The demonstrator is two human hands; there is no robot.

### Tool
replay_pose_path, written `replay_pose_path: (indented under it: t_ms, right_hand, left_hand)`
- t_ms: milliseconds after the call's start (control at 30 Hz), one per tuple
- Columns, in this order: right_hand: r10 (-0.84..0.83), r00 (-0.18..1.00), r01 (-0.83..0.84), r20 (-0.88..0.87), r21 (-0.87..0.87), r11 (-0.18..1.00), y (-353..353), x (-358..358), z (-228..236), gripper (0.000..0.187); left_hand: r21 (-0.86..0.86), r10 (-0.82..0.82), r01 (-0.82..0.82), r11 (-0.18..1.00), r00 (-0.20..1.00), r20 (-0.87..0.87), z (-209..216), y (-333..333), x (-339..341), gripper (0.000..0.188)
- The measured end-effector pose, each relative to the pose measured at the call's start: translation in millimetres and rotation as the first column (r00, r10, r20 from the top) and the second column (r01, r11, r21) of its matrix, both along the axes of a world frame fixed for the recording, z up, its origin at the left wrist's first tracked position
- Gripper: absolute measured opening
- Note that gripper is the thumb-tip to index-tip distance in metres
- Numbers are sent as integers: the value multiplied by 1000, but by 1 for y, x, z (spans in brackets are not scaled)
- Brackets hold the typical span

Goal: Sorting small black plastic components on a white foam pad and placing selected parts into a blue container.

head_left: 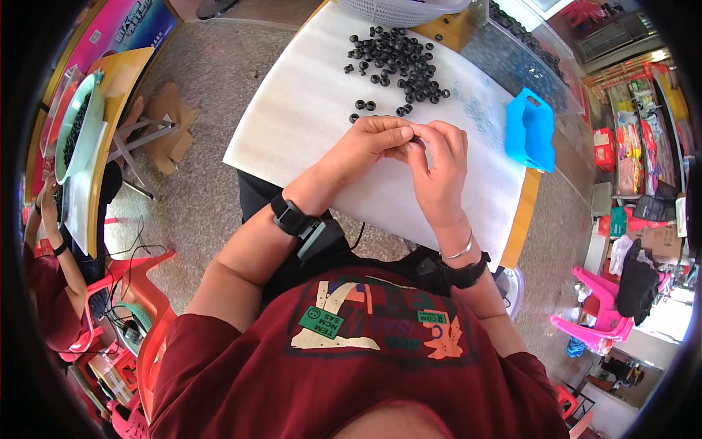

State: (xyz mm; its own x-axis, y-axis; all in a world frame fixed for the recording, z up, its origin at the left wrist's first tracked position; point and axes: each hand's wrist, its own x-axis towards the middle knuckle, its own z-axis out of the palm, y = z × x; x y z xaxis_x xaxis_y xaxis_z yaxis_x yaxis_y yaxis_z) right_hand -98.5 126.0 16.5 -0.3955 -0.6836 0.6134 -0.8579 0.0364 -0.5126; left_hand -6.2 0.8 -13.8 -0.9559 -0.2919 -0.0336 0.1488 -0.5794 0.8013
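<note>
Both my hands meet over the white sheet (292, 110) on the table, near its front. My left hand (376, 139) and my right hand (442, 164) are closed, fingertips together, on a small black part (415, 139). Fingers cover most of it, so its shape is largely hidden. Just beyond my hands lies a loose pile of small round black parts (402, 62), some showing a hole in the middle. A few of them sit apart, close to my left hand. To the right of the pile, small clear pieces (479, 110) are scattered, too fine to make out.
A blue plastic holder (531, 135) stands at the table's right edge. Behind it is a clear bin (512, 55) with black parts; a pale basket (402, 13) sits at the back. At left, another person's hand (48, 201) is by a green basin (77, 132). A pink stool (603, 311) stands right.
</note>
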Motion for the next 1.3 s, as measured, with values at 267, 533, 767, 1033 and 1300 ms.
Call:
replay_pose_path:
  t_ms: [267,533,767,1033,1300]
  right_hand:
    - [3,993,-3,117,0,1000,8,0,-2,22]
    - [10,993,-12,113,11,1000,11,1,-4,20]
    - [27,999,-25,-43,37,999,0,-6,7,26]
    - [95,992,-85,-78,125,989,-3,-23,17,18]
    - [-221,970,231,105,-96,968,-49,-131,80,15]
  left_hand:
    - [186,63,-52,981,996,-55,-1,-5,1,28]
    - [200,152,-136,970,986,-65,2,-3,2,28]
    - [32,169,-170,985,985,30,-2,1,0,30]
    - [-124,71,-75,989,997,-41,0,2,-1,48]
    - [-214,-47,61,975,997,69,14,1,6,41]
